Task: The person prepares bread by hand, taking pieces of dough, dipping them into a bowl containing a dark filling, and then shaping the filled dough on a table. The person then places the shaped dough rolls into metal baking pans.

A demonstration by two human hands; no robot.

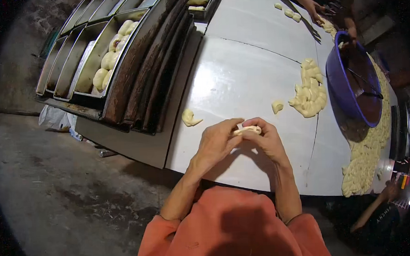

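Observation:
Both my hands meet over the white table [220,71], pinching a small pale piece of dough [250,130] between them. My left hand [217,142] has its fingers curled on the dough from the left, and my right hand [266,141] grips it from the right, thumb across the front. A loose dough scrap [189,118] lies beyond my left hand, and a small piece [277,106] beside a larger heap of cut dough [307,92] sits beyond my right hand.
Metal loaf pans [72,65], one holding dough balls [114,48], are stacked at upper left. A purple tub [332,70] of brown filling stands right, beside spread dough pieces [365,170]. Another person's hands [311,9] work at the far edge; another person [374,214] is at lower right.

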